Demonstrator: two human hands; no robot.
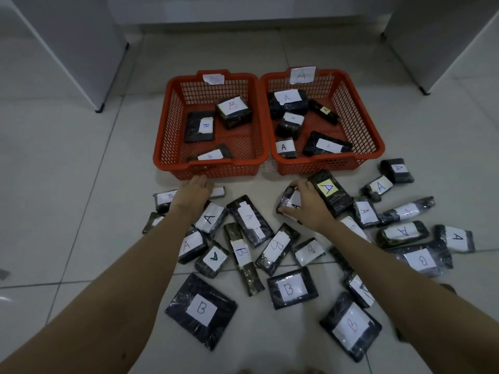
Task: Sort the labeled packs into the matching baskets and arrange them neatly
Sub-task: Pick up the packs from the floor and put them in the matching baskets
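Right hand [307, 205] grasps a black plastic-wrapped pack with a white A label [289, 203]; left hand [193, 194], at its nine o'clock, lies released over a long black B-labelled pack [164, 199].

— What colours are the two baskets [172, 117]?
— Both orange-red plastic, with a fine open lattice in walls and floor.
— And the packs [201, 310]?
— Black glossy wrap, each with a white paper label; one pack [330, 194] has a yellow label. Letters are mostly black, a few perhaps blue or red.
— The floor [67, 198]?
— Pale grey tiles, darker grout lines.
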